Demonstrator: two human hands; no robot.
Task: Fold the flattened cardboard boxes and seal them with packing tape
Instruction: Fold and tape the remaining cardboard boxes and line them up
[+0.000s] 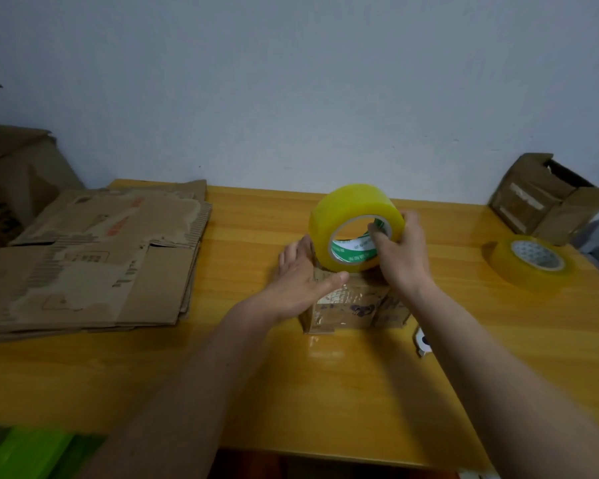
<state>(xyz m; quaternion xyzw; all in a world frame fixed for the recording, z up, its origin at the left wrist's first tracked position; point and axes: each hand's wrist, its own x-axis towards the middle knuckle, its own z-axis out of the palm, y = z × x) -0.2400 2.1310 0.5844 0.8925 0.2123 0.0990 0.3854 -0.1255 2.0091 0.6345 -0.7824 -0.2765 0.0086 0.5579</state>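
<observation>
A small folded cardboard box (350,307) stands in the middle of the yellow wooden table (325,392). My left hand (301,278) lies flat on the box's left top, fingers straight, thumb across the top. My right hand (400,252) grips a large roll of yellowish packing tape (355,209), thumb inside its core, holding it upright on the far end of the box top. Shiny tape shows on the box's near face.
A stack of flattened cardboard boxes (94,261) lies at the table's left. A second tape roll (529,262) lies flat at the right, with an open cardboard box (547,198) behind it. A small white object (422,342) sits beside my right forearm. Green items (32,451) sit bottom left.
</observation>
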